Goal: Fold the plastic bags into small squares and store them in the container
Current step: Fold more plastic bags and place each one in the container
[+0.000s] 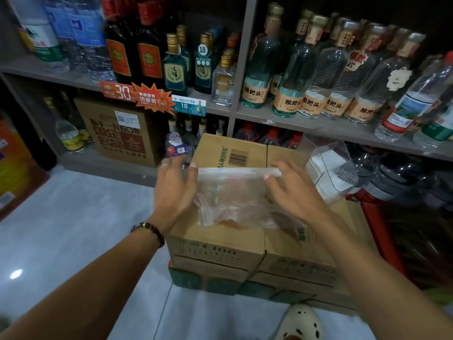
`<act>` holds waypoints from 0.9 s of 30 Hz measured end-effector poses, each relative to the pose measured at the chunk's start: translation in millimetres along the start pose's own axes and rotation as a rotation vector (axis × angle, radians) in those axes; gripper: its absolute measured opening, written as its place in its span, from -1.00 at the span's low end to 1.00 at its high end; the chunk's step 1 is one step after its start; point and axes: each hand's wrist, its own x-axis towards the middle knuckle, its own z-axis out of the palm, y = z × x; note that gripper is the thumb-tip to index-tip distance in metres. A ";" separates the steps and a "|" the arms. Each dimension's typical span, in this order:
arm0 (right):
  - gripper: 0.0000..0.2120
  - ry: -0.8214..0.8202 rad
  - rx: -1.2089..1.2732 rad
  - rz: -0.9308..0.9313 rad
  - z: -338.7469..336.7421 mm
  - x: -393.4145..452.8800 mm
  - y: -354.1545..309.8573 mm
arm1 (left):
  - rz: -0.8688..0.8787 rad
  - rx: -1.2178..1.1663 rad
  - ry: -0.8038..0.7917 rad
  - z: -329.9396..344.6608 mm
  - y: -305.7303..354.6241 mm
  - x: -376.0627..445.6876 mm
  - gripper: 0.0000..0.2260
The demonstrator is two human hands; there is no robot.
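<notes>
Left arm: reached forward from the lower left, forearm bare, a dark beaded bracelet (148,232) round the wrist.
Left hand (174,190): back facing up, fingers spread and nearly straight, fingertips laid at the far left corner of the plastic bag (232,195).
Right arm: reached in from the lower right, forearm bare.
Right hand (291,190): back facing up, fingers loosely bent, fingertips on the bag's far edge, thumb pointing inward.
Foot: a perforated cream clog (301,323) at the bottom edge.

Left hand (175,190) and right hand (294,190) hold a clear plastic bag (232,197) flat on the cardboard box (215,244), beside a clear container (328,168)
</notes>
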 end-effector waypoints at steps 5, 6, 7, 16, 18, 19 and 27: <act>-0.09 -0.366 0.089 0.054 3.8 -35.4 -1.7 | 0.243 0.211 -0.278 -17.6 -0.2 -67.0 -0.38; -0.09 -0.376 0.083 0.068 7.2 -39.2 0.7 | 0.234 0.256 -0.319 -14.0 -0.3 -72.7 -0.37; -0.16 -0.349 0.073 0.074 11.4 -41.2 4.6 | 0.209 0.289 -0.342 -9.4 0.7 -75.8 -0.39; -0.80 -0.037 -0.205 0.086 10.0 -51.4 37.0 | 0.358 0.572 -0.204 3.4 3.8 -64.8 -0.68; -0.79 -0.001 -0.200 0.115 3.5 -54.4 43.7 | 0.388 0.609 -0.176 -4.2 -0.7 -62.3 -0.68; -0.81 0.030 -0.215 0.107 1.0 -56.0 46.5 | 0.403 0.620 -0.171 -8.2 -1.3 -62.5 -0.70; -0.48 -0.215 -0.186 0.231 -12.5 -65.7 36.7 | 0.658 0.577 -0.408 -10.9 -21.8 -92.4 -0.59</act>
